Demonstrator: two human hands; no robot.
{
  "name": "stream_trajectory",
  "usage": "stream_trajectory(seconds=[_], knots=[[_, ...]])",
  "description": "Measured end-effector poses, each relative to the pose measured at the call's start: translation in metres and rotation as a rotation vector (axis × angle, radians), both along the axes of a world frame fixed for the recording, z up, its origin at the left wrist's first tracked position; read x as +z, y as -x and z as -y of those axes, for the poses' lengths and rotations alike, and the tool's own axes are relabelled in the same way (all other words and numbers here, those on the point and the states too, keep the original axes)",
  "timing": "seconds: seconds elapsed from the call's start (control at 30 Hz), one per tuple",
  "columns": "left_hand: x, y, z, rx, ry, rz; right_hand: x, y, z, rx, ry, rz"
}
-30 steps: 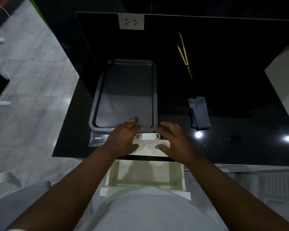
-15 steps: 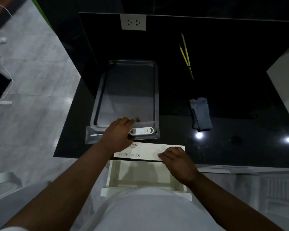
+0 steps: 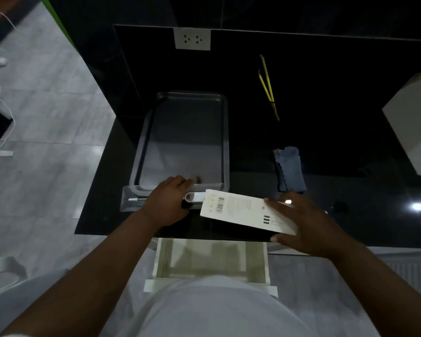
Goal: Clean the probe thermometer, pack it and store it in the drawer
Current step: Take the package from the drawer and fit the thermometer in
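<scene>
A black countertop (image 3: 326, 147) stretches ahead of both hands, with a grey metal tray (image 3: 225, 142) lying just beyond the left hand and an open white drawer (image 3: 212, 261) below and between the two forearms. The drawer looks bare inside, so storing is not yet done, and the packing appears to be only beginning; whether the cleaning is finished cannot be told, though a folded blue-grey cloth (image 3: 289, 171) sits just past the right hand, untouched.

The right hand (image 3: 301, 224) grips a flat white box (image 3: 243, 212) from its near end, thumb under and fingers over, holding it tilted above the counter edge with its barcoded end pointing toward the left hand.

The left hand (image 3: 168, 203) curls over one end of the probe thermometer (image 3: 196, 197), a white-faced bar lying across the counter beside the tray's near rim; it seems to be clasping the body, though the fingers' hold is partly hidden. The thermometer's other end disappears under the box's raised edge, placing it between the two hands.

A clear plastic sleeve (image 3: 131, 200) with a small white stick lies just outside the left hand. What remains, by this view: boxing the thermometer and lowering it into the drawer.
</scene>
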State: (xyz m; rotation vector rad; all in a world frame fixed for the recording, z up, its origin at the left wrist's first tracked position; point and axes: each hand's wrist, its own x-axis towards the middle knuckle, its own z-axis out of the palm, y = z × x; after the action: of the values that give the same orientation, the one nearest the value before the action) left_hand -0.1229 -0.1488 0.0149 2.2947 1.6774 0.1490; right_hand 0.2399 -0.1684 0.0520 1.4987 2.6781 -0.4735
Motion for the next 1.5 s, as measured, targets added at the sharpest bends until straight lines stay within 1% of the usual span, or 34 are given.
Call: stream_trajectory(seconds=[0.1, 0.2, 0.3, 0.43, 0.53, 0.87, 1.23, 1.5], knots=[[0.001, 0.0, 0.0, -0.011, 0.02, 0.021, 0.002, -0.012, -0.009, -0.003, -0.01, 0.049], [0.003, 0.002, 0.001, -0.02, 0.019, 0.033, 0.007, -0.02, -0.016, 0.01, -0.066, 0.023], [0.006, 0.004, 0.001, -0.015, 0.016, 0.043, 0.011, -0.025, -0.023, -0.009, -0.085, 0.085], [0.005, 0.007, 0.002, -0.019, 0.031, 0.051, 0.013, -0.029, -0.03, 0.027, -0.131, 0.105], [0.004, 0.009, 0.003, -0.027, 0.031, 0.072, 0.014, -0.03, -0.034, 0.045, -0.159, 0.078], [0.006, 0.012, 0.001, -0.054, 0.023, 0.078, 0.015, -0.026, -0.037, 0.016, -0.101, 0.009], [0.002, 0.011, 0.001, -0.041, 0.044, 0.094, 0.002, -0.022, -0.037, 0.043, -0.131, 0.04], [0.004, 0.0, 0.0, -0.072, 0.048, 0.173, 0.002, -0.007, -0.032, 0.05, -0.156, -0.025]])
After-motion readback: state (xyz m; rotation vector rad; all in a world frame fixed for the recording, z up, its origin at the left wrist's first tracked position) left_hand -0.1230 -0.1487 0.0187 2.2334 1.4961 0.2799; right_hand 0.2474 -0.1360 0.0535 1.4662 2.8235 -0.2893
